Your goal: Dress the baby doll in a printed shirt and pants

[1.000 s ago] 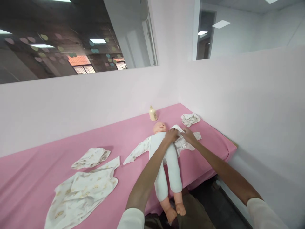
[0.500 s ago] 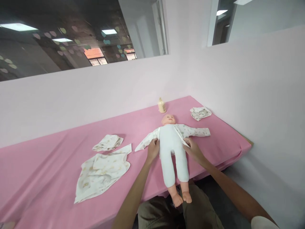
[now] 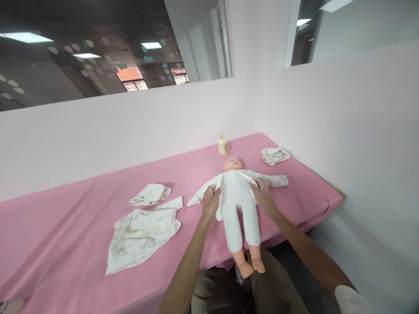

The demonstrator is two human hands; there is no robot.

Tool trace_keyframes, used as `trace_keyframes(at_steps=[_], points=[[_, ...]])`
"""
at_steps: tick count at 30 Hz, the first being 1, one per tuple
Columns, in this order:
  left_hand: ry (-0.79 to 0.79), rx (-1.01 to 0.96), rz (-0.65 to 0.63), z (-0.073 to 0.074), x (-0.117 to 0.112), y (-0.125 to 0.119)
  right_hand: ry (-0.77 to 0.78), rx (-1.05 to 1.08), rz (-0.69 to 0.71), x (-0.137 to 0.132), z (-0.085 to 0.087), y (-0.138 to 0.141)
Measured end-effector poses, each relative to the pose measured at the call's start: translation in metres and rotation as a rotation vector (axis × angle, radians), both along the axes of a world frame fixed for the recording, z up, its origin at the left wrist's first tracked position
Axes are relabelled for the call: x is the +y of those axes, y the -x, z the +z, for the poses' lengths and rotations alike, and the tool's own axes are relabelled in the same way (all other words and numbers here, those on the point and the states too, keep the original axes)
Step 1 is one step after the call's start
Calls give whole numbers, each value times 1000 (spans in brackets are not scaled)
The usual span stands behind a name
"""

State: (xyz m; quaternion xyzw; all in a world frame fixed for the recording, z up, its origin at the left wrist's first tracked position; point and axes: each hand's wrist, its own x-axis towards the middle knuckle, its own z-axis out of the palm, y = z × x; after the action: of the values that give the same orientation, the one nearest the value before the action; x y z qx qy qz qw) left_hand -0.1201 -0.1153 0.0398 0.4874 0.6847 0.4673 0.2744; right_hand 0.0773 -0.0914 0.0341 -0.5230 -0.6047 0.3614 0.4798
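Observation:
A baby doll (image 3: 238,198) with a white cloth body lies on its back, its feet over the table's front edge. Its arms are in the sleeves of a white patterned baby shirt (image 3: 276,180), which hangs apart at the front and leaves the chest bare. My left hand (image 3: 211,201) is closed on the shirt's edge at the left of the doll's chest. On the other side, my right hand (image 3: 262,194) pinches the opposite front edge. My fingertips are partly hidden behind the cloth.
A pink cloth (image 3: 81,218) covers the table. Left of the doll lie a spread patterned garment (image 3: 144,233) and a folded one (image 3: 151,195). A cream bottle (image 3: 223,146) stands behind the doll's head. Another folded cloth (image 3: 275,155) sits at the back right, near the wall.
Both hands have moved slightly up along the doll with the shirt's front edges. More of the left front panel now shows beside the doll's hip.

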Motion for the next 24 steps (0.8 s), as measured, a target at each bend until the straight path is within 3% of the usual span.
trace_keyframes(at_steps=[4, 6, 8, 10, 14, 20, 24], points=[[109, 31, -247, 17, -5, -30, -98, -262, 228, -3, 1, 19], [132, 183, -370, 20, -9, -35, -92, -446, 344, -8, 0, 19], [150, 355, -443, 21, -11, -34, -71, -559, 371, -9, 0, 15], [171, 465, -398, 24, -10, -30, -72, -587, 297, -4, 2, 11], [215, 638, -176, 30, 8, -31, -99, -564, 101, 24, 9, 19], [295, 856, -160, 26, 44, -50, -25, -626, -19, 69, 6, 54], [303, 942, -123, 20, 57, -51, -59, -548, -77, 85, -2, 60]])
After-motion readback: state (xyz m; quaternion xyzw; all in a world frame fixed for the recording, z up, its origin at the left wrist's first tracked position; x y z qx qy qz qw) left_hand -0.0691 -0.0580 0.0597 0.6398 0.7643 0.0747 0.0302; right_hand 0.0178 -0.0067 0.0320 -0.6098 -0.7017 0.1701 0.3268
